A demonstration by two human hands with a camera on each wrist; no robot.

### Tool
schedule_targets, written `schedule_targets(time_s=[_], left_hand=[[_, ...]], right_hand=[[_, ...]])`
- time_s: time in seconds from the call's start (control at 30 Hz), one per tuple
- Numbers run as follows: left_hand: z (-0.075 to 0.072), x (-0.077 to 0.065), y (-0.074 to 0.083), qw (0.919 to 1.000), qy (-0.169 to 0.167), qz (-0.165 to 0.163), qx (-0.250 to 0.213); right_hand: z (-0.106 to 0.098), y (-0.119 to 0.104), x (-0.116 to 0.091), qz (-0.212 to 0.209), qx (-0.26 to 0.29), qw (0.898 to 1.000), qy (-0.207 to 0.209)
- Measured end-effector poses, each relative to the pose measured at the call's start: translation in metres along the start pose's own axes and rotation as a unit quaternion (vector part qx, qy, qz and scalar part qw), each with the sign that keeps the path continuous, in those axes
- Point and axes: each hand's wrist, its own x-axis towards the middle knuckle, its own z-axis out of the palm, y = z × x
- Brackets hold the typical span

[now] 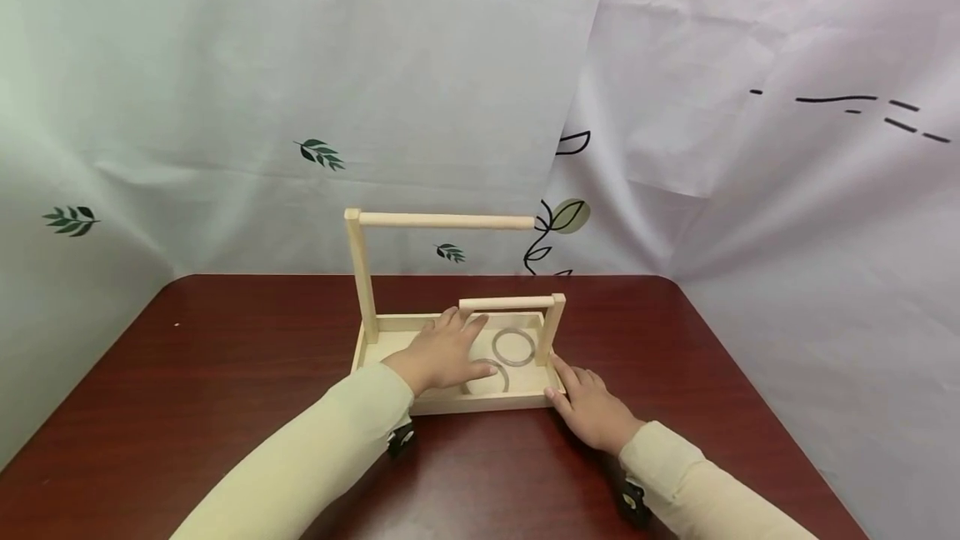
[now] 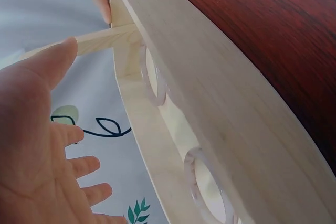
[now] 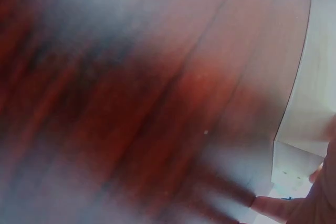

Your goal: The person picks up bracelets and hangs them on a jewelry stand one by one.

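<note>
A shallow pale wooden tray (image 1: 480, 402) sits on the table. At its left end rises a tall post (image 1: 362, 273) with a long rod (image 1: 446, 222) pointing right. A shorter post (image 1: 552, 327) at the right end carries a shorter rod (image 1: 504, 303) pointing left. Two clear rings (image 1: 513, 347) (image 2: 207, 184) lie inside the tray, the nearer one partly covered. Over the tray is my left hand (image 1: 446, 352), palm down, fingers spread, holding nothing. My right hand (image 1: 596, 411) touches the tray's right front corner, its fingers extended along the end wall.
The dark red-brown table (image 1: 187, 407) extends around the tray. White cloth (image 1: 450, 65) printed with leaves hangs behind and at the sides. Black wrist devices (image 1: 633, 502) show under both sleeves.
</note>
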Motion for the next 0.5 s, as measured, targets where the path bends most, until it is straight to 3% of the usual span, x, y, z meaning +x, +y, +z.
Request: schedule_targets(time_s=[0.5], left_hand=[[0.004, 0.020, 0.011, 0.9986, -0.041, -0.003, -0.035]], right_hand=[[-0.002, -0.003, -0.001, 0.014, -0.010, 1.000, -0.022]])
